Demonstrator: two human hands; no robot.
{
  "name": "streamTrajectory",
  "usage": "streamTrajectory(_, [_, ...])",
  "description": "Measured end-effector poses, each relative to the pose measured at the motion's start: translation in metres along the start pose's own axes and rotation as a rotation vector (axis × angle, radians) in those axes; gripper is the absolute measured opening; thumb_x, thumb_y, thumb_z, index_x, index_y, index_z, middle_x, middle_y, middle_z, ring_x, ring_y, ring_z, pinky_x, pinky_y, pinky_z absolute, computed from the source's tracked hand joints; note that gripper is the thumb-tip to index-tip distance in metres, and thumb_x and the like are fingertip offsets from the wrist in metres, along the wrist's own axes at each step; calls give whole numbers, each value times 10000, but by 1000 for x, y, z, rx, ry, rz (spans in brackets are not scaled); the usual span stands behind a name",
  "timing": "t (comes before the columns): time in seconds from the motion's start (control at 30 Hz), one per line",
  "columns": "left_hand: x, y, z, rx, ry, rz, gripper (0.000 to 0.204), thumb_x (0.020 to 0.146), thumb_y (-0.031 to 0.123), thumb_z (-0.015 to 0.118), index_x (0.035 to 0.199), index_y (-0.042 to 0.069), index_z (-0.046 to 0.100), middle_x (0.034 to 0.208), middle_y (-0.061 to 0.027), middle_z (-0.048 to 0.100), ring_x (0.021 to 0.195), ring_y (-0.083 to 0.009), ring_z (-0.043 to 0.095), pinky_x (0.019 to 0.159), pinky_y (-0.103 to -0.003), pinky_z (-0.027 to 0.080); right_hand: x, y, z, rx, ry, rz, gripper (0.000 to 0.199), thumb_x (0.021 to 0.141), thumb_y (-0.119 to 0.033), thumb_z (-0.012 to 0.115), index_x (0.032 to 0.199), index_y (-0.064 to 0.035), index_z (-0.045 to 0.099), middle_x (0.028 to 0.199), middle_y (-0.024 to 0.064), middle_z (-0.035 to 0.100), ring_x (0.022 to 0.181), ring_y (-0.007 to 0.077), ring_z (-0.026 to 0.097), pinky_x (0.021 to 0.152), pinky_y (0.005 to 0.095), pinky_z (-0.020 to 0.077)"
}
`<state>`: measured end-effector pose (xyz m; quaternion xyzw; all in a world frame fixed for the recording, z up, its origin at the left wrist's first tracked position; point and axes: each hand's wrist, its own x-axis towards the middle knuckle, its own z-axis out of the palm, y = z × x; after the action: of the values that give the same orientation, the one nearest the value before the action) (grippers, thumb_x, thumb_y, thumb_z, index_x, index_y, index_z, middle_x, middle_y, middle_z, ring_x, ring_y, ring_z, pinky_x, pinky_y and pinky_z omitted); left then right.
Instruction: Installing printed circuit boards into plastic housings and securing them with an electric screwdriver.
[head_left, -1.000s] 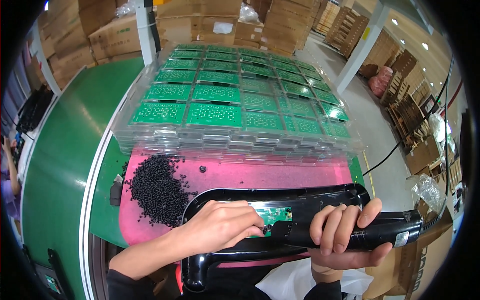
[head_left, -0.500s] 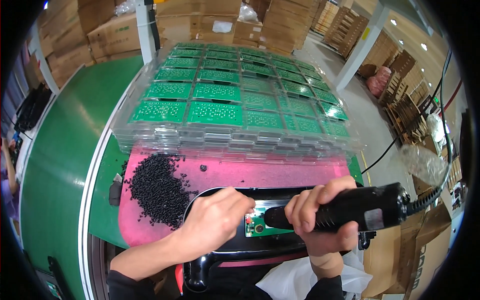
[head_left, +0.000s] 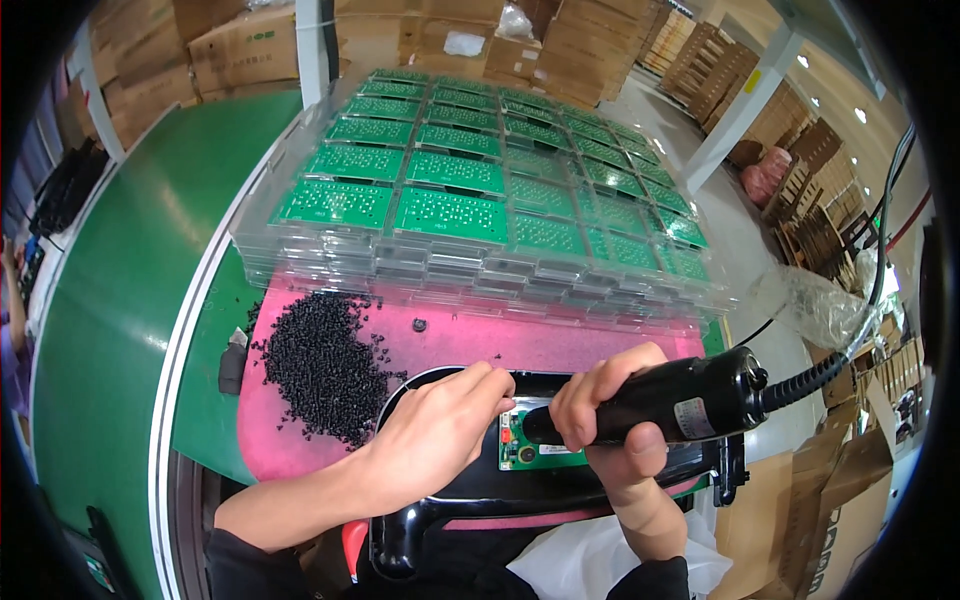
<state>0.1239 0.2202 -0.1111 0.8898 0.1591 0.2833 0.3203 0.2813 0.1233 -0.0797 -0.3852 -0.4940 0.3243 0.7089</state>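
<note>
My right hand (head_left: 610,410) grips a black electric screwdriver (head_left: 680,405) with a coiled cable, its tip pointing left and down at a small green circuit board (head_left: 535,452). That board sits inside a glossy black plastic housing (head_left: 470,505) lying on a pink mat (head_left: 560,345). My left hand (head_left: 435,430) rests on the housing just left of the board, fingers pinched together near the screwdriver tip; whatever they pinch is hidden.
A heap of small black screws (head_left: 320,365) lies on the mat to the left. Behind it stands a stack of clear trays (head_left: 440,270) filled with green circuit boards (head_left: 450,215). Cardboard boxes (head_left: 230,50) line the back, and a green conveyor belt (head_left: 110,290) runs along the left.
My right hand has swung the screwdriver up from lying nearly flat to angled onto the green board. My left hand moved right, closer to the tip.
</note>
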Motion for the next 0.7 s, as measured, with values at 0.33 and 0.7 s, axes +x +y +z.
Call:
streamTrajectory(0.33, [-1, -2, 0, -81, -118, -54, 118, 860, 49, 676, 948, -23, 650, 881, -179, 634, 813, -393, 645, 702, -458, 519, 7, 11, -7, 248, -162, 52, 437, 849, -203, 741, 1101, 0, 447, 670, 59, 539, 573, 109, 512, 529, 256, 432])
streamTrajectory(0.7, [-1, -9, 4, -98, -207, -53, 139, 851, 115, 707, 909, -8, 679, 828, -160, 648, 812, -376, 649, 739, -459, 515, 4, 5, -4, 120, -71, 69, 513, 861, -483, 714, 1021, -53, 487, 595, 42, 494, 463, 149, 464, 465, 309, 395])
